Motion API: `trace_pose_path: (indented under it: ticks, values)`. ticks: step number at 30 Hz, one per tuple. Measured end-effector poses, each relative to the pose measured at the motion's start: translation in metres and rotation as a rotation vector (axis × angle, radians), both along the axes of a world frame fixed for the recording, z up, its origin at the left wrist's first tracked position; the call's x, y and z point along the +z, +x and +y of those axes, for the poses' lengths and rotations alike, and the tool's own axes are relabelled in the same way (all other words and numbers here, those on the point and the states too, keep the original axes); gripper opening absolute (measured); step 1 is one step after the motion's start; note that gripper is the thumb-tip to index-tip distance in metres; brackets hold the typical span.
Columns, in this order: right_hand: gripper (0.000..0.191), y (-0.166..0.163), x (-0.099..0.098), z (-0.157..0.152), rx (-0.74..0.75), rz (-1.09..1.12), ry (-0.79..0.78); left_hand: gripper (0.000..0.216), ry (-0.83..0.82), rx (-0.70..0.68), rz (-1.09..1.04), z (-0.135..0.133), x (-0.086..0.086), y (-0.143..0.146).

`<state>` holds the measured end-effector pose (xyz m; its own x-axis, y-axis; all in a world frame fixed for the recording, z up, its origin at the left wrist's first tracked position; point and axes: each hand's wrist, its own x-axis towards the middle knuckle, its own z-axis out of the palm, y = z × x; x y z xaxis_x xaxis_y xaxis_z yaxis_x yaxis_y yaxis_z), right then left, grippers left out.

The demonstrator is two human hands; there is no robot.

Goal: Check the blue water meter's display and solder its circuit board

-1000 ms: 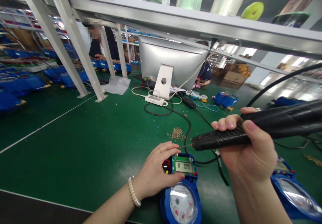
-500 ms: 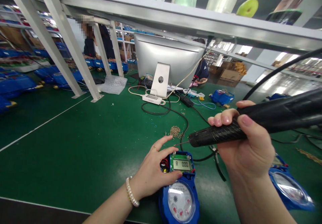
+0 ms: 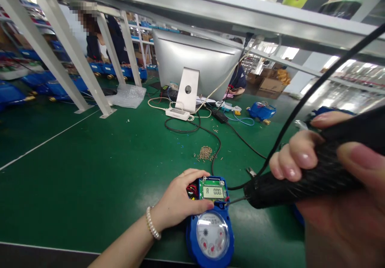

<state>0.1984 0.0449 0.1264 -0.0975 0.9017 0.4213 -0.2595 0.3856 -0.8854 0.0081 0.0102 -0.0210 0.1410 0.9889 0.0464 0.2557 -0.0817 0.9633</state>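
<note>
My left hand [image 3: 177,199] is closed round the upper part of a blue water meter [image 3: 192,242], thumb and fingers on either side of its exposed circuit board. A small display [image 3: 213,191] on that board reads "A 0.00", with a round clear dial [image 3: 212,236] below it. My right hand [image 3: 339,179], partly cut off by the frame edge, is wrapped round a black electric screwdriver [image 3: 278,189]. Its thin bit [image 3: 237,200] points left, and its tip is at the meter casing's right side, just below the display. Red and black wires show by my left fingers.
A pile of small brass-coloured screws [image 3: 205,152] lies behind the meter on the green table [image 3: 90,187]. Cables run round the computer monitor [image 3: 192,57]. Another blue meter [image 3: 261,111] stands further back. Overhead is a shelf [image 3: 210,9]; a person [image 3: 102,43] is behind its posts.
The screwdriver has moved down and nearer to me, its tip going from above the meter to the casing's right side. My left index finger has come down onto the meter's top edge.
</note>
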Motion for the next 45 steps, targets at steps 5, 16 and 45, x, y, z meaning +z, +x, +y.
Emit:
trace_pose_path:
  ticks: [5,16,45]
  values:
    - [0.024,-0.009,-0.007,-0.005,0.085,0.011,-0.077,0.054,0.004,-0.006,-0.011,0.001,0.000,0.000]
    - [0.026,-0.016,-0.014,0.000,0.126,-0.054,-0.070,0.053,0.019,-0.013,-0.003,0.001,-0.002,0.001]
    - [0.026,-0.028,-0.026,-0.007,0.253,-0.073,-0.090,0.054,0.042,-0.011,0.043,0.001,-0.010,0.001]
